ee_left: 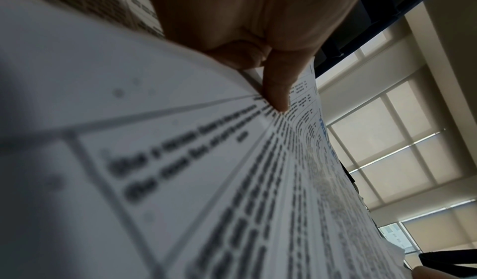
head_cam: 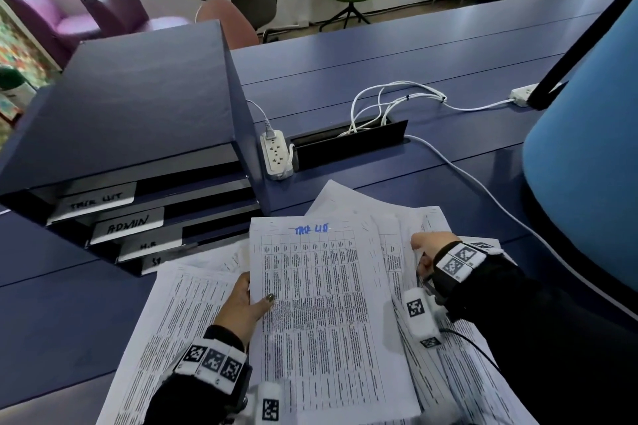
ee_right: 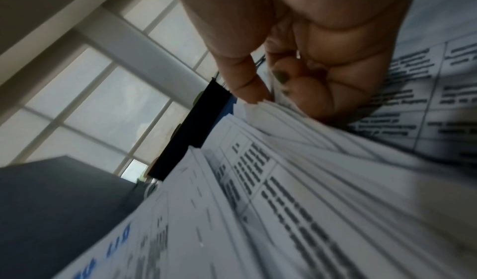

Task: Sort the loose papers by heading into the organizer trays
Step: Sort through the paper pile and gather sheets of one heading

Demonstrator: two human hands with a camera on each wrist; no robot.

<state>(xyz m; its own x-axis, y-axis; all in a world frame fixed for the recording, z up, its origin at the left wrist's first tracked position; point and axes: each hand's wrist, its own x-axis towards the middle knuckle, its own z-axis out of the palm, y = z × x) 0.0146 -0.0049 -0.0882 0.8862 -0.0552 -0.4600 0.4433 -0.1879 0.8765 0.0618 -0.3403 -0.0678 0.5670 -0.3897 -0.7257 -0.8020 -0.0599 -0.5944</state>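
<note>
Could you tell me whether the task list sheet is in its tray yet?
Out: the left hand holds the sheet above the pile, outside the organizer.

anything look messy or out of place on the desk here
Yes: the loose papers lie fanned and skewed at different angles in front of the organizer, not squared. The sheet in the left hand is headed in blue.

The top sheet (head_cam: 331,314) carries a blue handwritten heading that reads roughly "TASK LIST"; its printed table text is too small to read. The organizer (head_cam: 131,134) has tray tabs, from the top: "TASK LIST" (head_cam: 96,205), "ADMIN" (head_cam: 128,220), "H.R" (head_cam: 149,246), and a partly hidden one starting with "S" (head_cam: 156,261).
</note>
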